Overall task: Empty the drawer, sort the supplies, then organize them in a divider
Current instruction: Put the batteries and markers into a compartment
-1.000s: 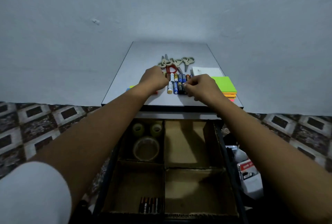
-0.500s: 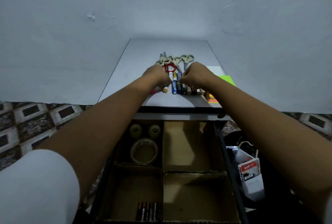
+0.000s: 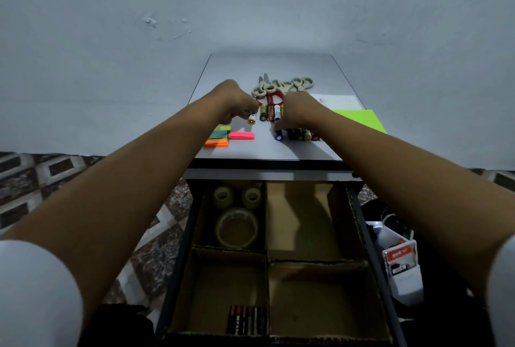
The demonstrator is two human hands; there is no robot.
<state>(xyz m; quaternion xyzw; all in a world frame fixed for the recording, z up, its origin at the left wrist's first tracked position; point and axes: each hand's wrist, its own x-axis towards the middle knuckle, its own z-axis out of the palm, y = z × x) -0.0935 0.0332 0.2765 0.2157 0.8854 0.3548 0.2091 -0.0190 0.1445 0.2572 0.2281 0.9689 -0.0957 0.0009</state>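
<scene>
Looks like sorting by type: the divider [image 3: 266, 256] in the drawer already has a row of batteries [image 3: 245, 319] in its front-left slot, with tape [image 3: 237, 225] behind. Up on the table [image 3: 267, 150], the left hand [image 3: 237, 103] pinches one battery [image 3: 252, 118], while the right hand [image 3: 298, 114] curls onto a bunch [image 3: 296, 134] nearer the front edge. Half a second ago both hands were huddled over one row. Now they're apart, the row's split, and the flags [image 3: 220, 137] show.
</scene>
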